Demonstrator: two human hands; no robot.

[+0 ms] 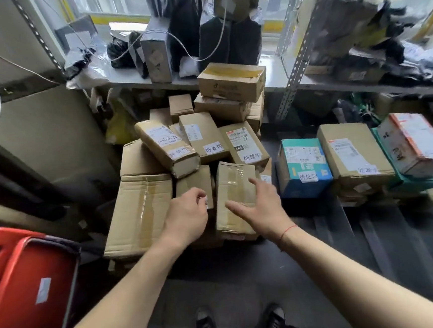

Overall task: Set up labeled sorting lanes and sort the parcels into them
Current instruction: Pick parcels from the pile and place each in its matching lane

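The left hand (187, 214) curls its grip around a small white scrap (204, 199) (too small to tell what), while the right hand (259, 207) hovers spread, palm down, over the taped brown cardboard parcel (234, 188) at the near edge of the floor pile.

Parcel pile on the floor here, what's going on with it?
A person stands over a heap of cardboard parcels, several already tagged with handwritten white labels. The left hand pinches something small and white, apparently another label, above a box. The open right hand reaches over a taped box that shows no handwritten label. To the right, a row has begun: a blue box and a brown box, both labeled.
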